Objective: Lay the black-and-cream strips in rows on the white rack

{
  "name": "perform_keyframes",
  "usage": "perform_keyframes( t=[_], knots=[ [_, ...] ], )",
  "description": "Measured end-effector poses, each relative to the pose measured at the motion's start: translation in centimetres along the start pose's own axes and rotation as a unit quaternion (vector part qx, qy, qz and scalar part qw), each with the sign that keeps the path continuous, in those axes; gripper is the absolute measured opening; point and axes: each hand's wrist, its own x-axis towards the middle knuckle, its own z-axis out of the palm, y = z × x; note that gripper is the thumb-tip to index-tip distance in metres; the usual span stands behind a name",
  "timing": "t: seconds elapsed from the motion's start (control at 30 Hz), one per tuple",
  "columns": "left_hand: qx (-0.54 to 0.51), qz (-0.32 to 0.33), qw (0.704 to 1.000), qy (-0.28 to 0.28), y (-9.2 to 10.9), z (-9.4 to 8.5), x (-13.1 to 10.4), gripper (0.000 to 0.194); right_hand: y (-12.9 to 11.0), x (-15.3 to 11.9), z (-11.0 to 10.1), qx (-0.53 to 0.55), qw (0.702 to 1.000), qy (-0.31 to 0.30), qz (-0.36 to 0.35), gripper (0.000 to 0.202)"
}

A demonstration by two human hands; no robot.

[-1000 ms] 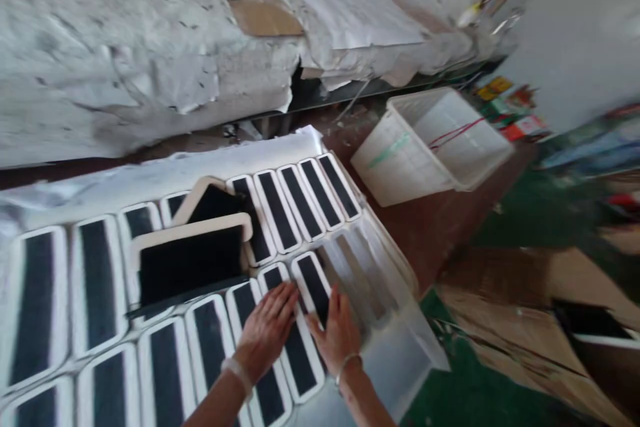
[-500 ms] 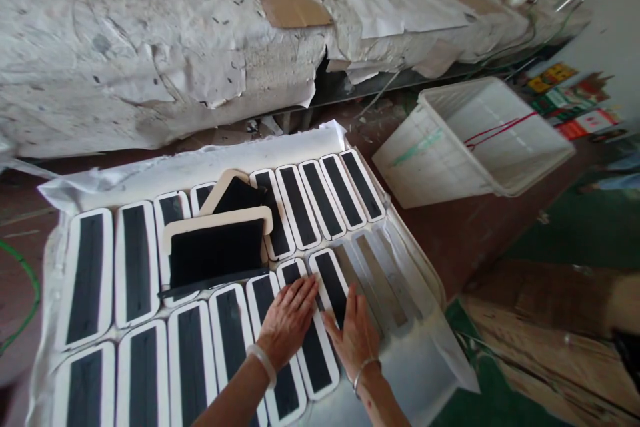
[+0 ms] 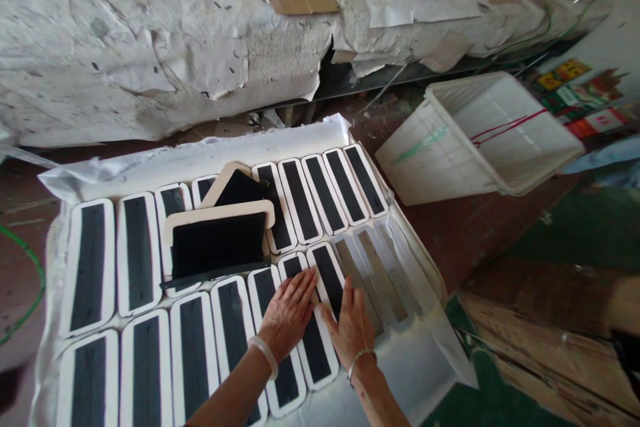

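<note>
Rows of white-rimmed rectangular pieces with black centres lie flat on a paper-lined tray (image 3: 400, 380). My left hand (image 3: 290, 307) rests with its fingers stretched out, close together, over the left edge of the last piece (image 3: 327, 280) in the near row and its neighbour (image 3: 319, 347). On that last piece lies my right hand (image 3: 351, 327), palm down, thumb towards the left hand and fingers along the right edge. Neither hand is closed around it. A beige-edged black piece (image 3: 217, 243) and a second, angled one (image 3: 233, 187) lie loosely on top of the rows.
Beyond the tray runs a long bench (image 3: 200, 60) under stained, torn paper. A white plastic bin (image 3: 415, 160) with a red cord in it stands at the right. Cardboard (image 3: 550, 340) lies at the lower right, and a green hose (image 3: 35, 280) curves at the left.
The view has shifted slightly. Both hands stay on the same piece, the right hand's fingers marginally further up along its edge. Nothing has been picked up or let go.
</note>
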Motion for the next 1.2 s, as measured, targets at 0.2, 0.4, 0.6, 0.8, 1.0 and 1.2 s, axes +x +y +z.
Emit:
perform_keyframes(
  t=[0.2,0.4,0.6,0.8,1.0,1.2],
  knots=[
    [-0.009,-0.003,1.0,-0.012,0.0,-0.5,0.2,0.052,0.1,-0.2,0.4,0.001,1.0,0.022,0.006,0.072],
    [-0.008,-0.01,1.0,-0.005,0.0,-0.5,0.2,0.05,0.5,0.4,0.1,-0.005,1.0,0.018,-0.005,0.064],
    [-0.022,-0.014,1.0,-0.005,0.0,-0.6,0.3,0.051,1.1,0.6,0.0,-0.033,0.998,0.044,-0.028,0.052],
    [-0.038,-0.02,0.999,0.002,0.2,-0.4,0.4,0.05,2.6,0.1,1.0,-0.025,0.996,0.071,-0.054,0.047],
    [-0.043,-0.027,0.999,-0.004,0.1,0.0,0.3,0.05,3.2,-1.6,2.5,0.008,0.991,0.11,-0.079,0.049],
    [-0.046,-0.026,0.999,-0.011,0.1,0.3,0.3,0.051,2.9,-1.7,2.7,-0.019,0.989,0.126,-0.079,0.045]
  ],
)
